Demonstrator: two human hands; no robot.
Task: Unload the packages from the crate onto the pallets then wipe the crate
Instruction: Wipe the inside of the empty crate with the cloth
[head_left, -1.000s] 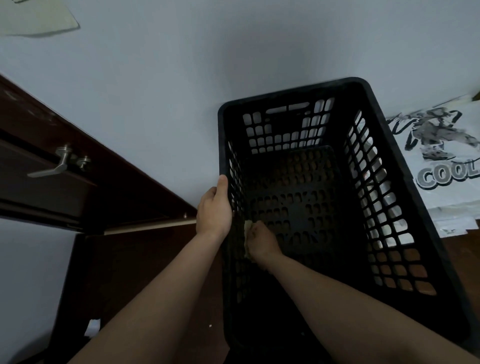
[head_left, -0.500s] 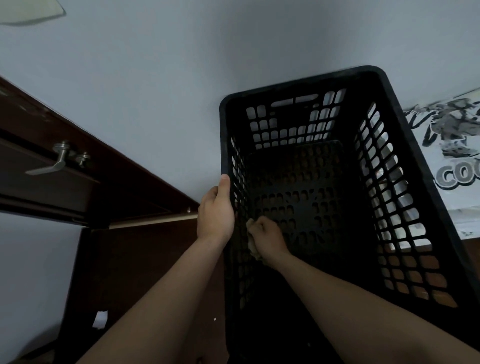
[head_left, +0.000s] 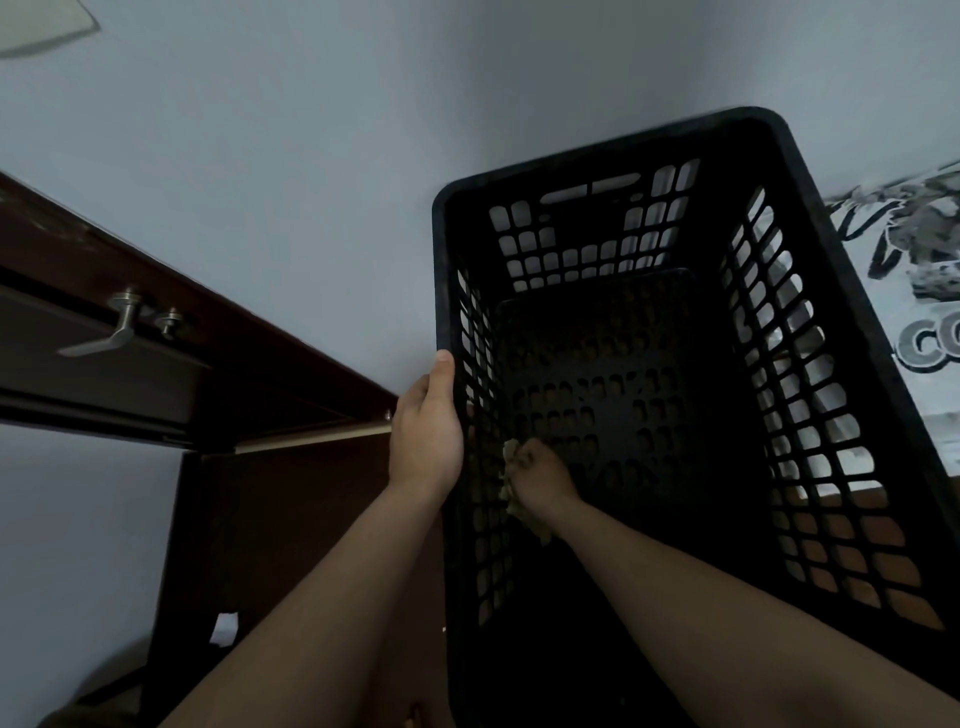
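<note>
The right hand, inside the black crate, curls its fingers around a yellowish cloth at the crate's 8 o'clock wall. The left hand grips the rim at 9 o'clock. A printed bag lies beyond, at 3 o'clock.

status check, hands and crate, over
Left hand grips crate rim. Right hand holds cloth against inner left wall. No packages in crate, nothing in the way.
</note>
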